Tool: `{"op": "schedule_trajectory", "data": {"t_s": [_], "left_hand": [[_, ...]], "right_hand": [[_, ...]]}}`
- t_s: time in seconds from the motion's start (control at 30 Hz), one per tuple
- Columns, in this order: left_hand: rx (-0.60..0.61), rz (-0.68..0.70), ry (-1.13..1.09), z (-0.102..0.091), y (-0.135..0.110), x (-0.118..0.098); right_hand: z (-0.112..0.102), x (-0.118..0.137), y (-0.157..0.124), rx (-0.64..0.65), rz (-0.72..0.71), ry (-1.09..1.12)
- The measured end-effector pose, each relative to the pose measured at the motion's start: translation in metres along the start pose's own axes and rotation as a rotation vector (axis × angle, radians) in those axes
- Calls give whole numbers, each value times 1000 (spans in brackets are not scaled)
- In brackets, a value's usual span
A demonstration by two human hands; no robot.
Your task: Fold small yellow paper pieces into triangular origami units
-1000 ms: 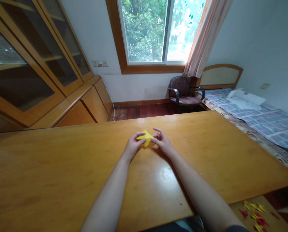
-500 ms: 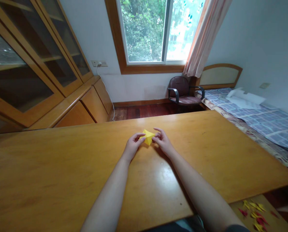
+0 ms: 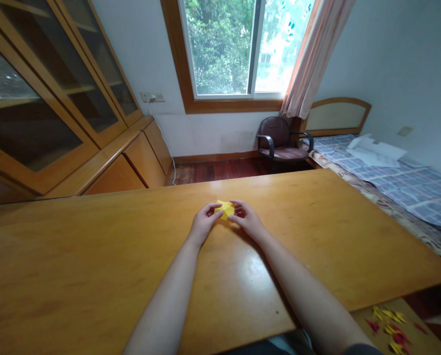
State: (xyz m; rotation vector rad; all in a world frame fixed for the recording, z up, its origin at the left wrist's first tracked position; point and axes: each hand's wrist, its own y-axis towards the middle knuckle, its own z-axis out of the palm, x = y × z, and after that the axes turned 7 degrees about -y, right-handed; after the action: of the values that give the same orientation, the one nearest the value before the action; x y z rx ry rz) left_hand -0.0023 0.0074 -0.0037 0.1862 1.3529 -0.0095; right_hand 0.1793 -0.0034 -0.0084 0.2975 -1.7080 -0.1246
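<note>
Gently holding a small, angular piece of folded yellow paper (image 3: 225, 210) over the glossy honey-brown wooden bench (image 3: 94, 256), ideally pressing lightly and keeping creases even; pinching its left end between thumb and fingers of the left hand (image 3: 203, 222), bracing its right side between narrowly spread thumb and forefinger of the right hand (image 3: 247, 218).

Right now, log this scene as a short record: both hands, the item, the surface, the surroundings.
Left-hand grip: thumb and fingers pinching a small folded yellow paper piece
Right-hand grip: thumb and fingers at its right edge; hold unclear
Item state: creased; exact shape too small to tell
Surface: glossy yellow-brown wooden table
Lower right: small yellow and red pieces, apparently paper, on a flat brown surface
Beyond table: maroon padded chair with black armrests
</note>
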Motion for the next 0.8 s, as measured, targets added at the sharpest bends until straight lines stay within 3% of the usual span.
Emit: {"op": "schedule_trajectory", "data": {"t_s": [0.23, 0.33, 0.53, 0.8], "left_hand": [[0, 29, 149, 1, 0, 0], [-12, 62, 238, 2, 0, 0], [-6, 256, 459, 2, -2, -5], [-21, 319, 501, 3, -4, -8]], "right_hand": [[-1, 4, 0, -8, -126, -328], [-2, 4, 0, -32, -147, -372], [-2, 4, 1, -62, -172, -424], [-3, 3, 1, -107, -182, -437]]}}
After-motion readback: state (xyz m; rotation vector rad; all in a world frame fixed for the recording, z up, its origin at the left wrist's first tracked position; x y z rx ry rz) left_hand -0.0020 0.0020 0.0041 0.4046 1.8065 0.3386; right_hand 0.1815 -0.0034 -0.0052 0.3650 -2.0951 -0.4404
